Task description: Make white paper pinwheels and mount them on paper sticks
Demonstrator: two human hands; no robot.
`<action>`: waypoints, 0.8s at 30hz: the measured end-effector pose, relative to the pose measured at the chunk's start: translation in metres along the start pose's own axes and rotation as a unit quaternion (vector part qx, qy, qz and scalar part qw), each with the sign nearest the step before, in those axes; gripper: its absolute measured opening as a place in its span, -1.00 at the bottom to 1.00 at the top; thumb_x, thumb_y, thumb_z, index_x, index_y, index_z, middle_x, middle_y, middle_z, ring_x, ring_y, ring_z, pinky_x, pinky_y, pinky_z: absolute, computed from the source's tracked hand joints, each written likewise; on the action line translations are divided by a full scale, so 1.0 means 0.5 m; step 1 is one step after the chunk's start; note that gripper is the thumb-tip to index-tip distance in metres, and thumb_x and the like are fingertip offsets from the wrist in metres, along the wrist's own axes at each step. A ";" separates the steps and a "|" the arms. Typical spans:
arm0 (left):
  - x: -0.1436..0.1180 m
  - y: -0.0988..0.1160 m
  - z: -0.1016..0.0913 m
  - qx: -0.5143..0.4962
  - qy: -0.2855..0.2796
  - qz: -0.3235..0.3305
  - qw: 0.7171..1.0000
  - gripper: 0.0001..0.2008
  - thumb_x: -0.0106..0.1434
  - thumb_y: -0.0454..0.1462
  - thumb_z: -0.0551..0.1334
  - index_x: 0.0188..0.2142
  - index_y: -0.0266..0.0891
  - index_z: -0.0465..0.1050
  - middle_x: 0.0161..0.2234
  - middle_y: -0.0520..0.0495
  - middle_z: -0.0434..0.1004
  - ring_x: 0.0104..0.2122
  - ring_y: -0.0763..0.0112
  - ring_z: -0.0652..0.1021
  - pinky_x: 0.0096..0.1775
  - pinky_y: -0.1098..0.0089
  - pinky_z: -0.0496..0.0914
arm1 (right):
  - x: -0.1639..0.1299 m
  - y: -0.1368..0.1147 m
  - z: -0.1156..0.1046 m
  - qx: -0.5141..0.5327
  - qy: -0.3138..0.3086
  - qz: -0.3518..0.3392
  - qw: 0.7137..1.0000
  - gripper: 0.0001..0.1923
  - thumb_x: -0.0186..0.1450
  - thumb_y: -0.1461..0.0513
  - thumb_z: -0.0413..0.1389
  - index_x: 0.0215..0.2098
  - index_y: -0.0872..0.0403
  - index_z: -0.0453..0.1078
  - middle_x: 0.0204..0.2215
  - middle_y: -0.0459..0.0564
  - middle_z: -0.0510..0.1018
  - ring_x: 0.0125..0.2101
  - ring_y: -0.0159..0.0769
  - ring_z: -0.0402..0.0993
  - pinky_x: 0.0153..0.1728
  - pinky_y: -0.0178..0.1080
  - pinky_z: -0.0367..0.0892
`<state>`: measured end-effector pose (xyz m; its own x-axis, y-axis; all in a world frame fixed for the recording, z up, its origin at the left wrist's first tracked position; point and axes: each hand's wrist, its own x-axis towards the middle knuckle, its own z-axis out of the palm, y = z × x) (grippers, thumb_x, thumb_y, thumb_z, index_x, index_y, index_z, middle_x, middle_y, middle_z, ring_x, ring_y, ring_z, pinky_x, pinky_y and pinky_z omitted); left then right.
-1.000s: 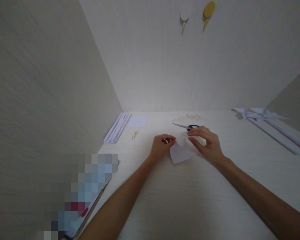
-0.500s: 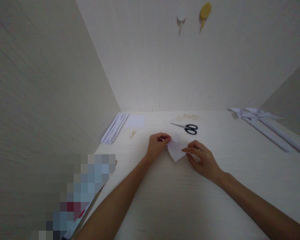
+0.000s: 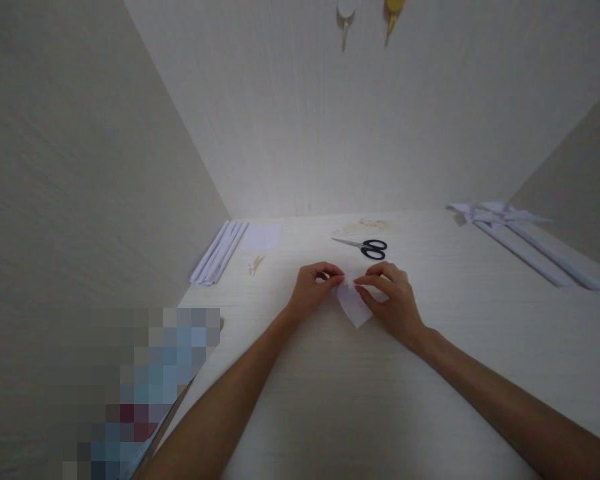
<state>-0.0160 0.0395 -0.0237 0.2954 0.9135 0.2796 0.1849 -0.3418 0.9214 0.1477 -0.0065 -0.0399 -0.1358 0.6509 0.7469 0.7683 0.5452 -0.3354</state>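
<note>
A small white piece of paper lies on the pale table, folded to a point toward me. My left hand pinches its upper left edge between thumb and fingers. My right hand rests on its right side, the fingertips pressing the top edge close to the left hand's fingers. Black-handled scissors lie shut on the table just beyond both hands.
Folded white paper strips lie along the left wall, a white square sheet beside them and small tan sticks nearby. Long white rolled paper pieces lie at the right. Two hooks hang on the back wall.
My right hand moved from near the scissors back down, then up onto the paper's top edge beside the left hand. The paper's fold has tightened. The view tilted slightly.
</note>
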 end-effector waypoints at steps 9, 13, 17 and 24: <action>-0.005 0.005 0.014 0.048 -0.028 0.030 0.998 -0.97 -0.04 -0.35 0.24 -0.55 -0.24 0.47 -0.53 0.02 0.53 -0.47 0.46 0.47 -0.32 0.40 0.29 | 0.000 -0.003 -0.005 -0.081 -0.028 -0.103 0.991 -0.88 0.14 0.33 0.08 -0.49 -0.01 0.40 -0.44 -0.07 0.46 -0.39 -0.30 0.28 -0.27 -0.14 0.05; -0.006 0.006 0.016 0.048 -0.021 0.027 0.998 -0.98 -0.05 -0.35 0.25 -0.56 -0.24 0.47 -0.54 0.02 0.52 -0.48 0.46 0.46 -0.32 0.40 0.29 | -0.002 -0.003 -0.004 -0.073 -0.028 -0.102 0.992 -0.87 0.14 0.34 0.08 -0.48 -0.02 0.40 -0.45 -0.08 0.46 -0.39 -0.31 0.28 -0.26 -0.14 0.05; -0.006 0.007 0.016 0.045 -0.015 0.021 0.999 -0.98 -0.05 -0.36 0.25 -0.57 -0.25 0.46 -0.55 0.02 0.52 -0.48 0.46 0.46 -0.33 0.40 0.28 | -0.002 -0.001 -0.006 -0.080 -0.025 -0.117 0.990 -0.86 0.15 0.35 0.07 -0.47 -0.02 0.40 -0.45 -0.08 0.47 -0.39 -0.31 0.29 -0.26 -0.14 0.06; -0.005 0.005 0.018 0.037 -0.013 0.008 0.999 -0.98 -0.07 -0.37 0.25 -0.59 -0.27 0.45 -0.56 0.01 0.50 -0.50 0.46 0.45 -0.34 0.39 0.27 | -0.002 0.001 -0.007 -0.088 -0.039 -0.123 0.988 -0.88 0.14 0.34 0.09 -0.46 -0.02 0.39 -0.45 -0.09 0.47 -0.39 -0.32 0.31 -0.26 -0.14 0.07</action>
<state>-0.0080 0.0345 -0.0246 0.3223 0.9020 0.2871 0.2478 -0.3731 0.8941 0.1503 -0.0084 -0.0388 -0.3756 0.5524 0.7441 0.8011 0.5973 -0.0390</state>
